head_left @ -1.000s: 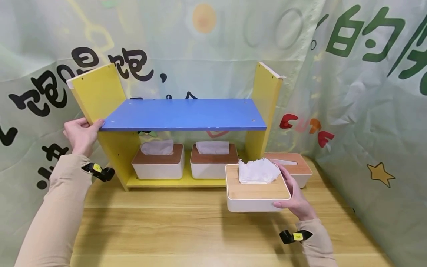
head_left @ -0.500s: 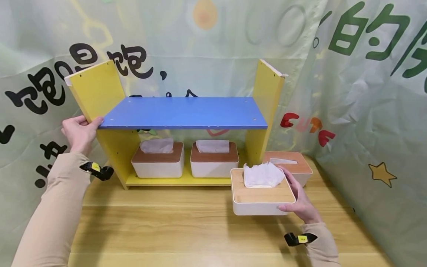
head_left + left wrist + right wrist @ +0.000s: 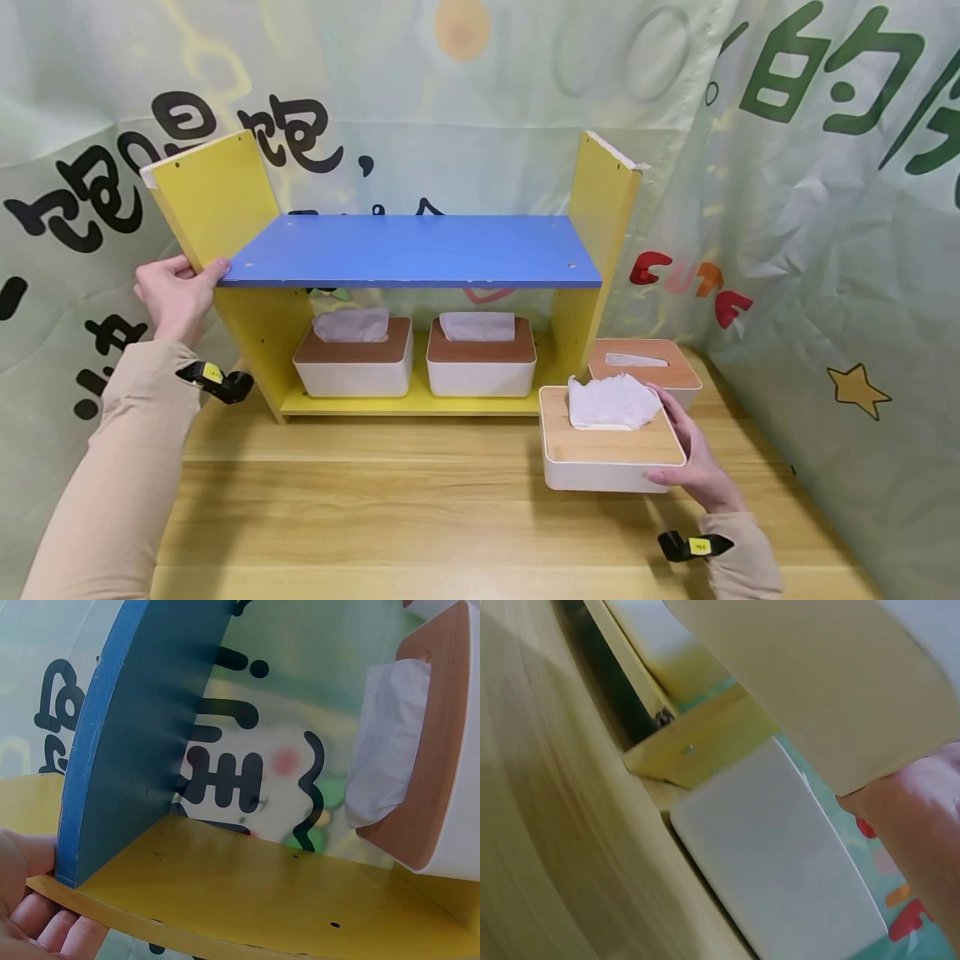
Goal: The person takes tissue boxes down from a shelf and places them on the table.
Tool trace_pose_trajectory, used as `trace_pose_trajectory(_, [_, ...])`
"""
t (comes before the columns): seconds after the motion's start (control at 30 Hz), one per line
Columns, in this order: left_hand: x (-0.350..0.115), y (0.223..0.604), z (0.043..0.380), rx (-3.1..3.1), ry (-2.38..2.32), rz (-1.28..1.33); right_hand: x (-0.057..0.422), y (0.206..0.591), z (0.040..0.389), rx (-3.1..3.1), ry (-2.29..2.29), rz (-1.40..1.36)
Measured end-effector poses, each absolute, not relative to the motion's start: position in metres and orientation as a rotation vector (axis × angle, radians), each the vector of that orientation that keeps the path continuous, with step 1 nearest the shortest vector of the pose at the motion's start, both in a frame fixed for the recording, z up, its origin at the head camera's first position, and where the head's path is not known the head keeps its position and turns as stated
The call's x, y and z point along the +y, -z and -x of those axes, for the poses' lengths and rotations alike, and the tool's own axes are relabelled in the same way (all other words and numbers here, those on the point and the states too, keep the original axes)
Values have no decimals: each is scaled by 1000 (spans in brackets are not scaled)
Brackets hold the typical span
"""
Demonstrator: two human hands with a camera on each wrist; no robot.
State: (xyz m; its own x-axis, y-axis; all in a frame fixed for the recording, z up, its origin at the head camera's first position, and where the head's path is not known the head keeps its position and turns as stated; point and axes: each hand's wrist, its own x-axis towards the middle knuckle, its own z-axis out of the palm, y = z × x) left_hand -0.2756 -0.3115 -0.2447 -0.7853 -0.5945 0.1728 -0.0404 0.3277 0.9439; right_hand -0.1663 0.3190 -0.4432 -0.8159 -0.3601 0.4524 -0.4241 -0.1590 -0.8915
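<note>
My left hand grips the front edge of the shelf unit's yellow left side panel. Its thumb lies at the end of the blue board, and its fingers go round the panel's outer side, as the left wrist view shows. My right hand holds a white tissue box with a pale wooden lid by its right side, raised above the table. A white tissue tuft sticks out of it. The right wrist view shows that box's plain underside.
Two tissue boxes with browner lids, one left and one right, stand on the yellow bottom board. Another tissue box stands on the wooden table right of the unit, partly hidden. A printed cloth hangs behind and beside.
My right hand has carried the pale-lidded tissue box to the right and slightly toward me, away from the shelf unit's front. The left hand keeps its grip on the side panel.
</note>
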Motion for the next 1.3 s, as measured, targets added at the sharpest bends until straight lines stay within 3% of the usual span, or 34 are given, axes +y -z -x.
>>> trace_pose_trajectory(1.3, [-313, 246, 275, -2125, 1414, -534, 384, 479, 151, -2112, -2081, -809])
